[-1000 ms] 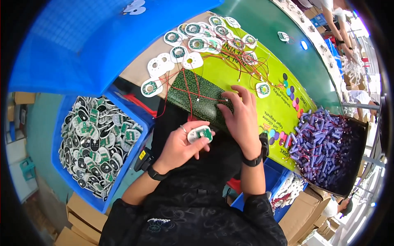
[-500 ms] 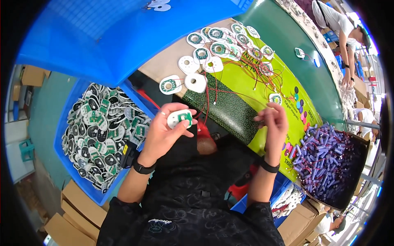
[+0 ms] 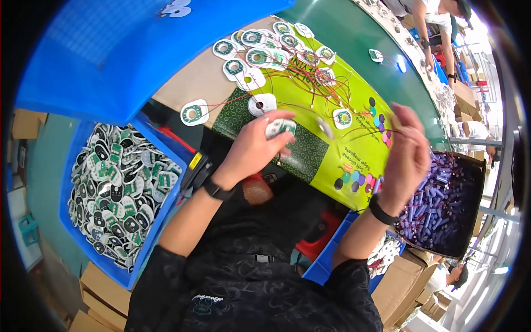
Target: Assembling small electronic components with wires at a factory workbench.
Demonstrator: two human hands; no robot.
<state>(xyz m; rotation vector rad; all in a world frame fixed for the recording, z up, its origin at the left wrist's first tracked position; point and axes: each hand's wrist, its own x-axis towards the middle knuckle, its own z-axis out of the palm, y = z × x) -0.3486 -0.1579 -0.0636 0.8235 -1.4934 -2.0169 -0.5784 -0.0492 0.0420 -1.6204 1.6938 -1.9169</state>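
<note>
In my left hand (image 3: pixel 251 146) I grip a small white rounded casing (image 3: pixel 278 130) with a green circuit board on it, above the near edge of the worktop. My right hand (image 3: pixel 408 149) is raised over the right end of the lime-green mat, its fingers pinched together, partly smeared by motion. A thin dark-red wire (image 3: pixel 362 130) runs leftward from those fingers. Between my hands, a small pale piece (image 3: pixel 324 128) is blurred; whether the wire joins it I cannot tell. Just beyond my left hand lies a white casing with a round hole (image 3: pixel 261 105).
Several wired white casings (image 3: pixel 260 57) spread over the lime-green mat (image 3: pixel 326 182). A blue bin of casings with boards (image 3: pixel 72 191) stands at left, below a larger blue bin (image 3: pixel 99 72). At right, a dark box (image 3: pixel 470 210) holds purple cylindrical cells. Co-workers (image 3: pixel 437 33) stand across the green table.
My right hand has moved right and a wire now stretches from it. My left hand, still holding the casing, has come farther over the worktop. The whole view has shifted.
</note>
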